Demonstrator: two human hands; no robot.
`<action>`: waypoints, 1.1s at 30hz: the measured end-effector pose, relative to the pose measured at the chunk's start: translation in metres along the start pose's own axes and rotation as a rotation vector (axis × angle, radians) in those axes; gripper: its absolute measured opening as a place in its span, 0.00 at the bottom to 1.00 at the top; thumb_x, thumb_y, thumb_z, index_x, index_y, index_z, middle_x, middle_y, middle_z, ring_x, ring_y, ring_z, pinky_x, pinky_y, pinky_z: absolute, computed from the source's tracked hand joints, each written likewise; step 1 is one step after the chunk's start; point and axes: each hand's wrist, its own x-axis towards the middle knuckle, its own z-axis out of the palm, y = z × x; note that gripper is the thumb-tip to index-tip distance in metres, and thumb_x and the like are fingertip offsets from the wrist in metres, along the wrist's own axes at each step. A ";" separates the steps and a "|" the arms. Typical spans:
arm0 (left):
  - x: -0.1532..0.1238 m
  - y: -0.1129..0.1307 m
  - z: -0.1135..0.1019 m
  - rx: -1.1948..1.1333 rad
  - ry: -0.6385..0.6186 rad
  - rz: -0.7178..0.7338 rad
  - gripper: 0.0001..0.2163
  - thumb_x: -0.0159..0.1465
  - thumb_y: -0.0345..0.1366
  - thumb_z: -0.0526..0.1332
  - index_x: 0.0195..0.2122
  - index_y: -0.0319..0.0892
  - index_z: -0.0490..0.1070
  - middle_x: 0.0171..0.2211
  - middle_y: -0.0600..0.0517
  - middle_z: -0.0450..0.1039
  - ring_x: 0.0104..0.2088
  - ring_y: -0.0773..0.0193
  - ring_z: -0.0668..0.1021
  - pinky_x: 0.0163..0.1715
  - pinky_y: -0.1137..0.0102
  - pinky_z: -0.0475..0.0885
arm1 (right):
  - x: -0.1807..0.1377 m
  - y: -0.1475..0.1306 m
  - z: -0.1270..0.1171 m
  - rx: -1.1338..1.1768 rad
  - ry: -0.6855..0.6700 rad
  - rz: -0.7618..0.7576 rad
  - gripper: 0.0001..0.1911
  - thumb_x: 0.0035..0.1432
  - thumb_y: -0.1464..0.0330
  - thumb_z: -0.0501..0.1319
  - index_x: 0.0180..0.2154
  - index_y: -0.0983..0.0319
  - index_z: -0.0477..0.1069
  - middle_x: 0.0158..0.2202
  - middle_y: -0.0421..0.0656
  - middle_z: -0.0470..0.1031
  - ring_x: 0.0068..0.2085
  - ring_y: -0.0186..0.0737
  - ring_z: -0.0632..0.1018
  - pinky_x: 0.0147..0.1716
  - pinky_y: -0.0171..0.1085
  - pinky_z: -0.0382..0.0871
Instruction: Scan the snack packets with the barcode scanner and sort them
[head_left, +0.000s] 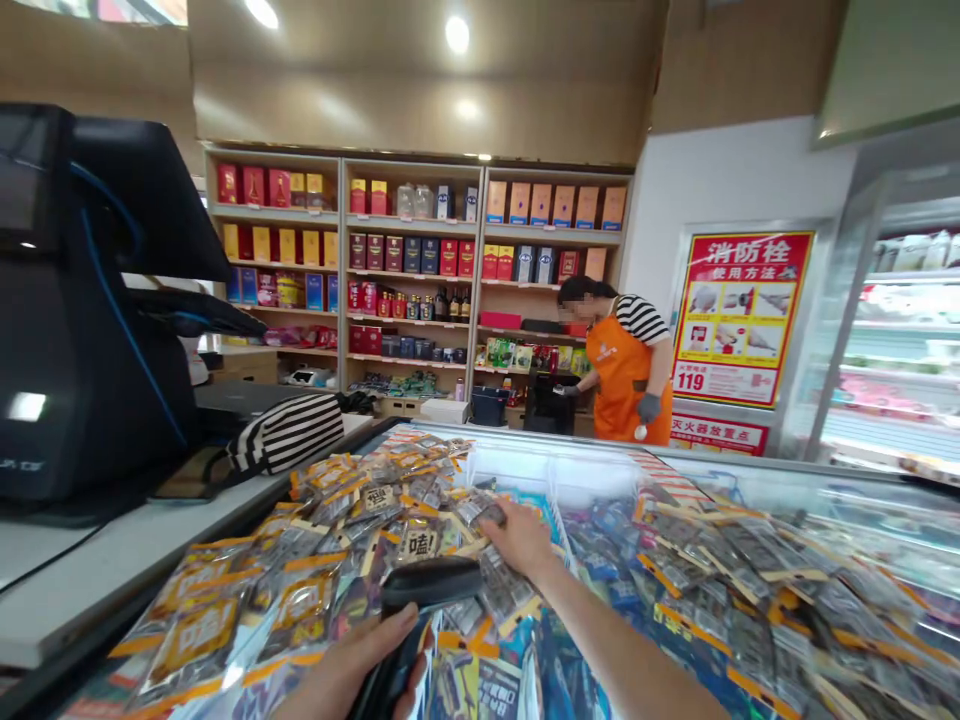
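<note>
In my left hand (pixel 382 650) is a black handheld barcode scanner (pixel 431 582), its fingers wrapped round the handle and its head over the snack packets. My right hand (pixel 521 538) reaches across the freezer to the pile, its fingers closed on the edge of a small clear snack packet (pixel 474 508). Around both hands lie many packets with orange edges, some bearing a large printed character, such as a white-labelled packet (pixel 420 543) and a brown packet (pixel 199 625). My right fingertips are partly hidden.
Beneath the packets is a glass-topped chest freezer (pixel 517 462). More packets (pixel 787 575) are heaped on its right. On the left counter stand a black checkout terminal (pixel 90 330), a phone (pixel 191 475) and a striped pouch (pixel 289 435). Behind, a person in an orange apron (pixel 630 375) bends near shelves.
</note>
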 end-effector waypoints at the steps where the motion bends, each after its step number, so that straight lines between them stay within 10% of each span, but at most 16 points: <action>1: -0.007 0.001 -0.001 -0.002 -0.001 0.007 0.17 0.44 0.50 0.60 0.24 0.40 0.67 0.14 0.55 0.65 0.14 0.72 0.65 0.13 0.78 0.60 | -0.005 -0.004 0.000 0.047 0.035 0.011 0.26 0.45 0.53 0.50 0.46 0.55 0.62 0.45 0.46 0.67 0.48 0.51 0.64 0.43 0.49 0.54; 5: -0.033 0.007 -0.012 0.022 -0.021 0.021 0.16 0.46 0.49 0.60 0.20 0.38 0.67 0.15 0.53 0.66 0.14 0.73 0.65 0.14 0.78 0.61 | -0.018 -0.009 -0.016 0.179 0.173 0.026 0.24 0.47 0.59 0.50 0.46 0.63 0.63 0.47 0.51 0.65 0.49 0.47 0.64 0.44 0.42 0.56; 12: -0.051 0.008 -0.027 0.026 0.000 0.063 0.14 0.48 0.46 0.59 0.24 0.38 0.68 0.18 0.54 0.66 0.15 0.73 0.66 0.14 0.78 0.62 | -0.055 0.013 -0.054 -0.020 -0.202 -0.007 0.22 0.32 0.63 0.62 0.36 0.57 0.68 0.33 0.42 0.73 0.36 0.45 0.72 0.32 0.37 0.61; 19: -0.039 -0.018 -0.017 0.083 -0.109 0.035 0.17 0.50 0.49 0.56 0.24 0.38 0.66 0.16 0.56 0.63 0.14 0.74 0.64 0.12 0.79 0.60 | -0.060 0.023 -0.048 0.232 -0.101 0.141 0.12 0.38 0.67 0.58 0.30 0.63 0.69 0.27 0.42 0.73 0.31 0.40 0.73 0.27 0.33 0.62; 25: -0.029 -0.038 -0.003 0.113 -0.059 0.035 0.19 0.47 0.52 0.56 0.23 0.38 0.64 0.15 0.56 0.62 0.13 0.73 0.64 0.11 0.77 0.59 | -0.059 0.042 -0.088 0.402 0.027 0.209 0.10 0.46 0.64 0.49 0.29 0.62 0.64 0.26 0.41 0.73 0.28 0.38 0.73 0.21 0.32 0.62; 30: -0.032 -0.022 -0.001 0.083 -0.094 0.034 0.17 0.46 0.50 0.58 0.24 0.38 0.65 0.17 0.56 0.64 0.14 0.73 0.65 0.12 0.78 0.59 | -0.072 0.057 -0.116 0.277 0.300 -0.018 0.09 0.47 0.64 0.50 0.27 0.63 0.64 0.27 0.44 0.71 0.32 0.39 0.71 0.32 0.35 0.61; 33: -0.031 -0.017 -0.003 0.059 -0.147 0.025 0.17 0.48 0.49 0.58 0.27 0.39 0.65 0.19 0.55 0.66 0.15 0.72 0.66 0.14 0.78 0.60 | -0.095 0.062 -0.114 0.050 0.139 -0.249 0.07 0.45 0.67 0.52 0.25 0.62 0.67 0.28 0.43 0.71 0.34 0.39 0.70 0.35 0.36 0.59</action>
